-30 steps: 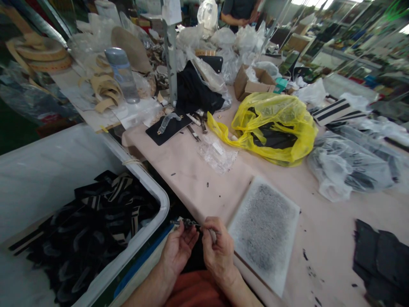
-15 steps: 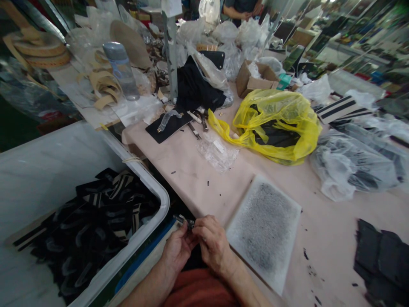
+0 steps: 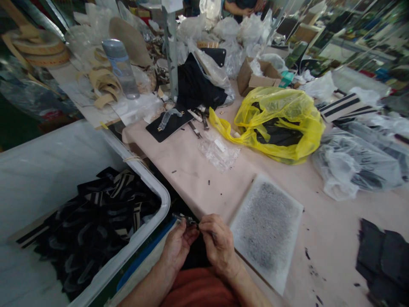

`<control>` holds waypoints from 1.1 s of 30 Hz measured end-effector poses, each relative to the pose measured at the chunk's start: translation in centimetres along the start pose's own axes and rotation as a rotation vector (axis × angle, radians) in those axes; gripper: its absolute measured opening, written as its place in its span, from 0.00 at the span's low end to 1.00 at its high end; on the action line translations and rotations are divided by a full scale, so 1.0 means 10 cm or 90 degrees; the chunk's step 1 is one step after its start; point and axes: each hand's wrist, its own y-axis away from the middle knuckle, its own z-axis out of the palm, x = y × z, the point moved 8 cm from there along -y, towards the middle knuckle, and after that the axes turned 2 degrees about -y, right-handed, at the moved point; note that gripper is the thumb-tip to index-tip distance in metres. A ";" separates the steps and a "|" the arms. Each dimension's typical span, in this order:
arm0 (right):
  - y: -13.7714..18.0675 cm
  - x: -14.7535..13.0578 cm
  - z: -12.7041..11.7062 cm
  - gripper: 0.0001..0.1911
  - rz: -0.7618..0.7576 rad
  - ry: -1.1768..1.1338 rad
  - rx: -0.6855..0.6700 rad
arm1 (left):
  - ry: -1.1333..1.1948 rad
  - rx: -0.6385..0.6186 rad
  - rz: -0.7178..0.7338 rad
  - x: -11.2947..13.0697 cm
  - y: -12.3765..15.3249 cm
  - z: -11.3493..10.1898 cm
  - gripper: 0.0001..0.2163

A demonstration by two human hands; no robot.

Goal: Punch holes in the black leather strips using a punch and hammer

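Note:
Just off the table's near edge, my left hand [image 3: 178,246] pinches a small dark piece with a clear, shiny wrapping [image 3: 185,219] between thumb and fingers. Close beside it, my right hand [image 3: 217,243] has its fingertips pressed together at the piece's right end; what they grip there is too small to make out. Right of my hands lies a white board [image 3: 266,226] with a grey, worn surface. To the left stands a white bin [image 3: 161,194] holding a heap of black pieces [image 3: 92,230], some with clear curved strips and striped bands.
A pink-covered table [image 3: 188,179] carries a yellow plastic bag [image 3: 287,115], a black flat piece [image 3: 166,125] with a clear strip, tools [image 3: 194,129] and a cardboard box [image 3: 258,76]. A water bottle [image 3: 121,70] stands behind the bin. Black pieces [image 3: 383,256] lie at the right. A person [image 3: 243,8] is at the back.
My right hand has moved slightly right, leaving a small gap between the hands. My left hand keeps its hold on the dark piece. The view has shifted slightly.

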 end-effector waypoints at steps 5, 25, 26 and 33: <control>-0.04 0.02 0.08 0.11 0.000 0.024 -0.046 | 0.002 -0.018 0.006 -0.01 -0.02 -0.02 0.04; -0.08 -0.11 -0.02 0.11 -0.016 0.019 -0.015 | -0.012 -0.079 0.013 0.01 -0.03 0.04 0.07; -0.08 -0.11 -0.01 0.11 -0.019 0.025 -0.025 | -0.008 -0.085 0.011 0.01 -0.03 0.05 0.06; -0.08 -0.03 0.05 0.10 -0.018 0.036 -0.011 | -0.005 -0.055 -0.021 -0.03 -0.04 0.02 0.05</control>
